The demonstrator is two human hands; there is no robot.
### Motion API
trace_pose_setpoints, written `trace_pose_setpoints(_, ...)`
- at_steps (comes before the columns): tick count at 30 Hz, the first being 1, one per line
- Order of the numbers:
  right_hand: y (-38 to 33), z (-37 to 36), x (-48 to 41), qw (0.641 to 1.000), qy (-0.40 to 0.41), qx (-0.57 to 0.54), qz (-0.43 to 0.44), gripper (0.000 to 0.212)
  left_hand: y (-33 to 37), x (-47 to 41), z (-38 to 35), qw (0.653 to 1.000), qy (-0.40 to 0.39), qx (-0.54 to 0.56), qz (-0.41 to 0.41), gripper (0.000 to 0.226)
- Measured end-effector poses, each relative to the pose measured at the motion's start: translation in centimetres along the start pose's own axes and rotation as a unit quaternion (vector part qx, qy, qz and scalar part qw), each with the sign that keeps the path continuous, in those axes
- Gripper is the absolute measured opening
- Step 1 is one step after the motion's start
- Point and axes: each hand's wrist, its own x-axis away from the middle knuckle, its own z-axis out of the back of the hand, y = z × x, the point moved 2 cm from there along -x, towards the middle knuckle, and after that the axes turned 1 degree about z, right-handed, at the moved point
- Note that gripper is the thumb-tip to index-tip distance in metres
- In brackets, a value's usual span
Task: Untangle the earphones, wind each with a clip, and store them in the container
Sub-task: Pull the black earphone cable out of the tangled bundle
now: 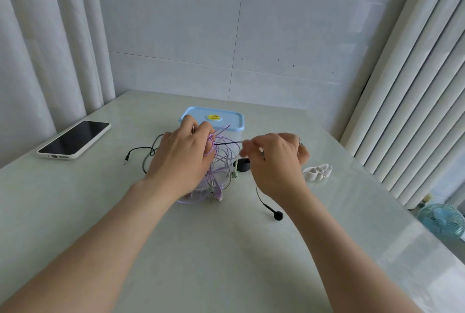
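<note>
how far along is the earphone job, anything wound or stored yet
Early stage. Nothing looks finished: the container has its blue lid on, and the black clip and white clips lie unused on the table. In hand: the left hand grips the purple tangle while the right hand pulls a black cord from it. Left: separating the rest, winding, clipping, storing.

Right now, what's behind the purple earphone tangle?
A clear container with a blue lid. The left hand and the cables cover most of its wall; its contents cannot be seen.
</note>
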Motion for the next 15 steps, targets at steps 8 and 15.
trace_pose_setpoints(8, -0.8, 2.4, -0.3, 0.619, 0.121, -0.752, -0.188, 0.033, -1.6, 0.1, -0.3, 0.99, -0.005, -0.118, 0.074, 0.016)
trace_pose_setpoints(15, -0.7, 2.5, 0.2, 0.939, 0.118, -0.306, -0.104, 0.031, -0.7, 0.2, -0.4, 0.984, -0.033, -0.157, 0.078, 0.043)
